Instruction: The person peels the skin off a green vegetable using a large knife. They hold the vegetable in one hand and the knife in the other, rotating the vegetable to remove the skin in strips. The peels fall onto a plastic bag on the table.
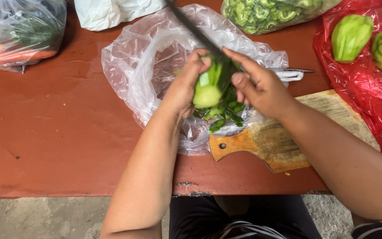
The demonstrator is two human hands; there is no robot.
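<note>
My left hand holds a partly peeled green gourd above a clear plastic bag. My right hand grips a long dark knife whose blade runs up and to the left, laid against the gourd's skin. Dark green peelings lie heaped in the bag just below both hands. The knife's handle is hidden inside my right fist.
A wooden cutting board lies under my right forearm on the red-brown table. Peeled gourds sit on a red bag at right. A bag of sliced greens, a carrot bag and a white bag line the back.
</note>
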